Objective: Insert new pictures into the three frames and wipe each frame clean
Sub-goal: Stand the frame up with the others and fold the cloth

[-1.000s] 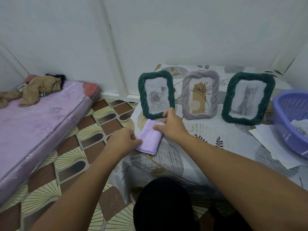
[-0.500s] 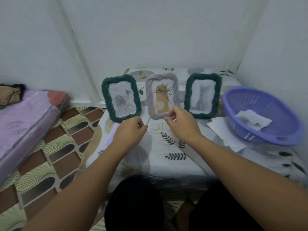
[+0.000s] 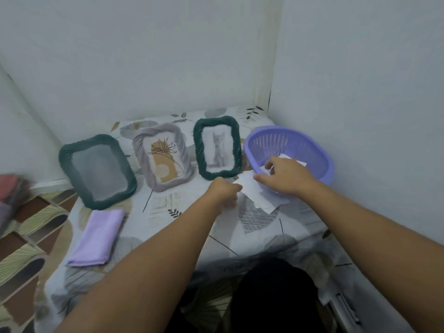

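No brand, label or legible writing is visible on any item.

Three picture frames stand in a row on the patterned table cloth [image 3: 259, 239], each in portrait format with its long axis upright and its face toward the camera. The left green frame [image 3: 97, 171] is blurred; its picture cannot be made out. The grey frame [image 3: 163, 156] in the middle shows a plant drawing. The right green frame [image 3: 217, 146] shows a cat and stands just beside the purple basket [image 3: 314, 150].

The folded lilac cloth [image 3: 97, 237] lies flat on the table in front of the left green frame, long axis running roughly front to back.

The right hand [image 3: 282, 175] reaches over the near rim of the basket, fingers curled on a white paper [image 3: 265, 169] inside it. The left hand [image 3: 224, 191] is curled at the edge of the loose white sheets [image 3: 255, 193] lying in front of the basket; whether it grips a sheet cannot be determined.

A pink mattress edge [image 3: 12, 191] lies at far left, over patterned floor tiles [image 3: 26, 248].
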Demonstrator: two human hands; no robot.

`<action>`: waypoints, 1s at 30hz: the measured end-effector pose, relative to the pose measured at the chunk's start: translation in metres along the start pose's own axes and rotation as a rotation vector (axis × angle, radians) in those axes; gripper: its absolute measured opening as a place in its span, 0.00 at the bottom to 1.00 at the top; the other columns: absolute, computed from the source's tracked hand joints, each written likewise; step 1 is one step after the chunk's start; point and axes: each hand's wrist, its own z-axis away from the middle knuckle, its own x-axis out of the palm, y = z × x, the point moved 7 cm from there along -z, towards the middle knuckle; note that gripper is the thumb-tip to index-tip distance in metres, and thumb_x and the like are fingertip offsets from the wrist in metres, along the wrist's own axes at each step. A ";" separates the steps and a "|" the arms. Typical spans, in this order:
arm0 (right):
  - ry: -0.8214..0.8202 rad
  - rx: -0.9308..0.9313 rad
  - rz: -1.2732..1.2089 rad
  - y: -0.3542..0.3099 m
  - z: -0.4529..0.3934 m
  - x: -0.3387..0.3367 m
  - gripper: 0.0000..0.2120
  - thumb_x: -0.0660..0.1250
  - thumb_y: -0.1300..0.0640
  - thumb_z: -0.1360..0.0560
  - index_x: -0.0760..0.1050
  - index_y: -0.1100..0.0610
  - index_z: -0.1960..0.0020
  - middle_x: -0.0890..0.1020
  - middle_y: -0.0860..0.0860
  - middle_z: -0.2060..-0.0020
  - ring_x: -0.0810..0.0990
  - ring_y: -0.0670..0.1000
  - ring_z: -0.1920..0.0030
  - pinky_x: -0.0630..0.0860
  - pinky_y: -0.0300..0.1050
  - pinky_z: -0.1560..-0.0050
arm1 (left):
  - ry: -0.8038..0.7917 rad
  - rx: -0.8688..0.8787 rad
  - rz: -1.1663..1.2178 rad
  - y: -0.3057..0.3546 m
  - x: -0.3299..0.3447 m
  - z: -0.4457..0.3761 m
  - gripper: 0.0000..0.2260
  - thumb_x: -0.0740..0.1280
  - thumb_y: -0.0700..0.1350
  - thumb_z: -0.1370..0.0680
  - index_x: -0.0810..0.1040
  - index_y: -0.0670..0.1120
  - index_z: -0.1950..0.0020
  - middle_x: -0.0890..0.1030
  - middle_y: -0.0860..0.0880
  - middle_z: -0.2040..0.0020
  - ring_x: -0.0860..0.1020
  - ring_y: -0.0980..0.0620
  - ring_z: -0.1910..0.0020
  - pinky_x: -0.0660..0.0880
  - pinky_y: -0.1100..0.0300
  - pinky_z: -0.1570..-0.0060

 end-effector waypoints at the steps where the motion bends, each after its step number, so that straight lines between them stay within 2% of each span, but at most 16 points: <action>1: -0.037 -0.010 0.007 0.003 0.000 0.004 0.25 0.65 0.33 0.24 0.74 0.50 0.38 0.80 0.49 0.47 0.78 0.53 0.44 0.77 0.53 0.44 | -0.009 -0.050 0.076 0.001 0.008 -0.001 0.07 0.68 0.40 0.20 0.75 0.38 0.44 0.76 0.39 0.56 0.72 0.49 0.70 0.69 0.63 0.75; 3: -0.056 -0.049 0.029 0.005 0.002 0.008 0.18 0.65 0.36 0.23 0.76 0.48 0.45 0.80 0.47 0.53 0.78 0.53 0.48 0.77 0.50 0.49 | -0.010 -0.092 0.176 0.004 0.019 -0.004 0.06 0.68 0.37 0.19 0.73 0.39 0.45 0.73 0.40 0.56 0.71 0.48 0.68 0.72 0.59 0.70; 4: -0.048 -0.073 0.038 0.004 0.002 0.009 0.13 0.64 0.38 0.22 0.76 0.48 0.52 0.80 0.47 0.57 0.78 0.53 0.51 0.75 0.49 0.54 | -0.005 -0.104 0.198 0.006 0.022 -0.005 0.05 0.68 0.37 0.19 0.73 0.39 0.47 0.73 0.39 0.55 0.72 0.47 0.66 0.75 0.57 0.66; 6: -0.028 -0.105 0.052 0.001 0.004 0.009 0.15 0.64 0.44 0.22 0.70 0.50 0.63 0.77 0.47 0.65 0.76 0.53 0.58 0.68 0.47 0.63 | -0.001 -0.129 0.234 0.009 0.026 -0.006 0.06 0.69 0.38 0.19 0.72 0.40 0.49 0.75 0.39 0.54 0.75 0.44 0.62 0.79 0.54 0.59; 7: -0.020 -0.112 0.056 0.000 0.004 0.009 0.16 0.64 0.45 0.22 0.68 0.51 0.65 0.76 0.47 0.67 0.75 0.53 0.60 0.67 0.47 0.65 | 0.007 -0.141 0.257 0.009 0.027 -0.008 0.06 0.68 0.37 0.20 0.72 0.40 0.51 0.75 0.39 0.55 0.76 0.44 0.61 0.79 0.54 0.59; 9: -0.004 -0.127 0.054 -0.001 0.004 0.009 0.16 0.64 0.46 0.22 0.68 0.52 0.65 0.75 0.48 0.69 0.75 0.52 0.63 0.66 0.46 0.66 | 0.026 -0.171 0.309 0.007 0.031 -0.010 0.08 0.67 0.35 0.20 0.70 0.42 0.55 0.75 0.40 0.58 0.76 0.44 0.64 0.77 0.56 0.65; 10: 0.004 -0.133 0.047 -0.001 0.004 0.009 0.16 0.64 0.46 0.22 0.68 0.52 0.66 0.75 0.48 0.69 0.74 0.52 0.64 0.66 0.46 0.67 | 0.025 -0.183 0.327 0.007 0.035 -0.009 0.07 0.67 0.34 0.20 0.71 0.42 0.54 0.76 0.40 0.58 0.76 0.44 0.64 0.76 0.56 0.67; 11: 0.010 -0.138 0.036 -0.001 0.004 0.008 0.17 0.64 0.46 0.22 0.68 0.52 0.66 0.74 0.48 0.70 0.73 0.51 0.66 0.65 0.46 0.67 | 0.021 -0.194 0.356 0.009 0.039 -0.007 0.04 0.67 0.34 0.20 0.73 0.41 0.50 0.77 0.40 0.57 0.77 0.45 0.63 0.75 0.58 0.70; 13: 0.012 -0.146 0.019 0.000 0.005 0.006 0.18 0.65 0.47 0.22 0.67 0.51 0.68 0.73 0.47 0.71 0.71 0.48 0.68 0.63 0.46 0.68 | 0.004 -0.219 0.394 0.009 0.049 -0.006 0.10 0.67 0.33 0.21 0.76 0.41 0.41 0.80 0.41 0.55 0.77 0.49 0.65 0.72 0.64 0.79; 15: -0.001 -0.150 0.009 0.001 0.004 0.007 0.19 0.65 0.45 0.23 0.67 0.51 0.68 0.73 0.48 0.71 0.70 0.49 0.68 0.63 0.46 0.68 | -0.005 -0.219 0.382 0.010 0.056 -0.008 0.14 0.68 0.33 0.22 0.77 0.41 0.37 0.79 0.44 0.57 0.75 0.51 0.69 0.66 0.69 0.84; 19: -0.012 -0.144 -0.034 0.004 0.001 0.008 0.20 0.67 0.42 0.25 0.67 0.53 0.68 0.74 0.49 0.71 0.70 0.49 0.69 0.64 0.46 0.67 | 0.028 -0.143 0.279 0.017 0.062 -0.010 0.15 0.69 0.33 0.25 0.80 0.39 0.39 0.78 0.44 0.59 0.71 0.50 0.70 0.66 0.66 0.77; 23: -0.005 -0.152 -0.033 0.004 0.001 0.008 0.19 0.67 0.45 0.26 0.66 0.53 0.68 0.74 0.50 0.71 0.70 0.50 0.68 0.63 0.47 0.68 | 0.046 -0.120 0.238 0.021 0.062 -0.008 0.08 0.64 0.34 0.22 0.78 0.43 0.46 0.72 0.46 0.66 0.66 0.51 0.73 0.62 0.70 0.81; 25: -0.004 -0.153 -0.034 0.005 0.000 0.008 0.18 0.67 0.46 0.26 0.66 0.53 0.68 0.73 0.50 0.71 0.69 0.51 0.68 0.62 0.46 0.68 | 0.034 -0.087 0.192 0.022 0.063 -0.013 0.09 0.64 0.34 0.23 0.79 0.40 0.44 0.74 0.45 0.63 0.68 0.49 0.70 0.67 0.64 0.75; 27: -0.014 -0.161 -0.022 0.005 0.000 0.007 0.18 0.68 0.47 0.26 0.66 0.53 0.68 0.73 0.50 0.71 0.68 0.50 0.69 0.62 0.46 0.68 | 0.034 -0.072 0.133 0.024 0.064 -0.012 0.06 0.63 0.34 0.23 0.77 0.40 0.49 0.74 0.43 0.62 0.68 0.48 0.69 0.68 0.59 0.70; 29: -0.025 -0.165 -0.017 0.004 -0.001 0.007 0.18 0.68 0.47 0.26 0.66 0.53 0.68 0.73 0.50 0.71 0.69 0.51 0.68 0.61 0.46 0.68 | 0.025 -0.058 0.119 0.027 0.063 -0.011 0.08 0.62 0.32 0.23 0.78 0.40 0.49 0.74 0.42 0.61 0.68 0.48 0.70 0.67 0.60 0.72; 30: -0.029 -0.164 -0.020 0.004 -0.001 0.007 0.18 0.68 0.47 0.26 0.66 0.53 0.68 0.73 0.50 0.71 0.69 0.51 0.68 0.61 0.46 0.68 | 0.024 -0.049 0.133 0.028 0.062 -0.009 0.10 0.62 0.32 0.23 0.79 0.40 0.45 0.74 0.42 0.60 0.68 0.48 0.70 0.68 0.62 0.75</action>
